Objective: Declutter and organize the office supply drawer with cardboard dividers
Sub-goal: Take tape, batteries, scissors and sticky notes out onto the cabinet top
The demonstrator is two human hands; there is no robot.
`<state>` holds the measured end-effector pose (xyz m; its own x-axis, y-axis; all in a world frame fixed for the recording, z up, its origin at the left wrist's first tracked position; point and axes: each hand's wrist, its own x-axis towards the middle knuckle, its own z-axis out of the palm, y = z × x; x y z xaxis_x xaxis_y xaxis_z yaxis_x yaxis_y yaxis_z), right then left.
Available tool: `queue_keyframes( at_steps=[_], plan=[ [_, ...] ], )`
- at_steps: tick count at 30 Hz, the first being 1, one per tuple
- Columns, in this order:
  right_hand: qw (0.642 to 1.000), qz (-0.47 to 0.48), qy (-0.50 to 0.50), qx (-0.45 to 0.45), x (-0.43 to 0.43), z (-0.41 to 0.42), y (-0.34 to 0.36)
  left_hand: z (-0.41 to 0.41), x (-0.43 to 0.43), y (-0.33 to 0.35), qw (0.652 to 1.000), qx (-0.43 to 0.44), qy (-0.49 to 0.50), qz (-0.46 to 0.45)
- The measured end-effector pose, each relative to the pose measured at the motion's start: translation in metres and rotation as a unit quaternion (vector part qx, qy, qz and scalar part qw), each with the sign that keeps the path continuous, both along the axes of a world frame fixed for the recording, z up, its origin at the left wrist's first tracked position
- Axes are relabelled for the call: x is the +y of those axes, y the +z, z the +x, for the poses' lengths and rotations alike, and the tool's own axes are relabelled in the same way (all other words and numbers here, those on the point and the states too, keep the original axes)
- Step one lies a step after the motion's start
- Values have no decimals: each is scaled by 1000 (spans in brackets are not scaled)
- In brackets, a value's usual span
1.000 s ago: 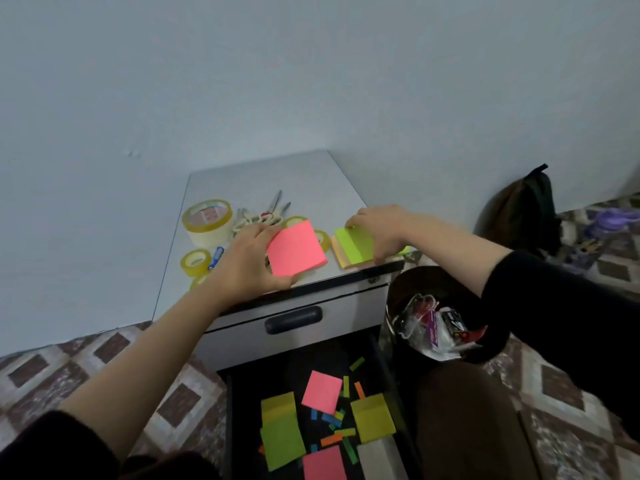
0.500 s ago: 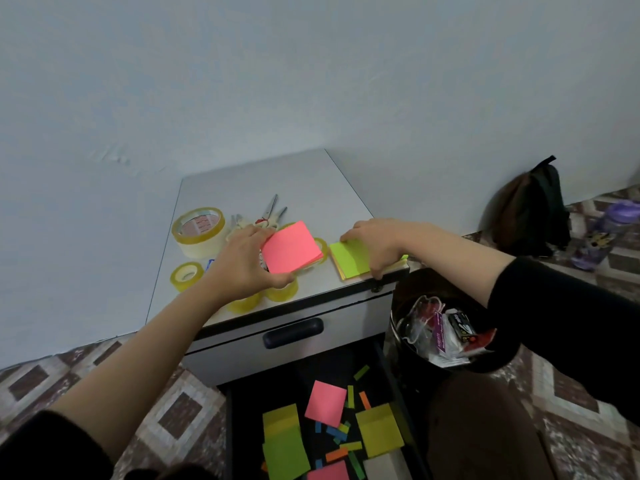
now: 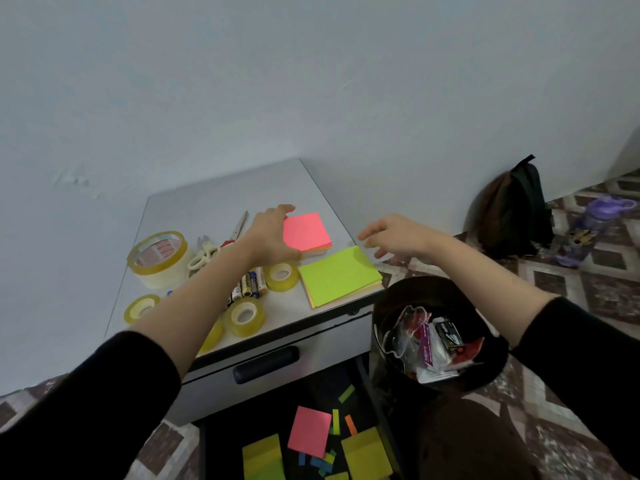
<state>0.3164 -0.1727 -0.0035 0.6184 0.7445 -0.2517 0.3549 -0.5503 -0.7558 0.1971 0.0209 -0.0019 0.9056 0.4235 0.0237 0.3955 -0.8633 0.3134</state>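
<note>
Down in front of you the drawer (image 3: 263,410) stands pulled open under the cabinet top (image 3: 207,209), and it's a jumble in there: a pink note (image 3: 309,431) in the middle, yellow pads (image 3: 367,453) on either side of it, and small coloured strips (image 3: 350,424) scattered about. To its right, the black bin (image 3: 478,306) holds crumpled clear wrappers and packaging (image 3: 429,344). Now your hands, both up over the cabinet top. Your left hand (image 3: 273,237) reaches far across and holds the pink pad (image 3: 306,232) by its left edge, fingers round the far corner and thumb along the near one; the pad lies flat on top. Your right hand (image 3: 391,235) hovers off the right edge, fingers loosely spread, holding nothing, just beyond the green pad (image 3: 339,275) at the near right corner. Tape rolls (image 3: 157,259), scissors (image 3: 207,251) and batteries (image 3: 251,280) sit to the left.
</note>
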Motion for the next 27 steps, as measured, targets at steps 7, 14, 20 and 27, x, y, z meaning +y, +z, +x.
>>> queue_keyframes(
  at_steps=[7,14,20,27],
  plan=[
    [994,23,-30,102,-13,12,-34,25,1,-8,997,66,-28,24],
    [991,22,-30,127,-13,10,-40,36,11,-9,989,137,-55,-11],
    [987,30,-39,150,-11,11,-40,43,-1,-14,997,68,23,36],
    [985,55,-39,159,-11,6,-44,54,-13,-32,992,82,52,77]
  ],
)
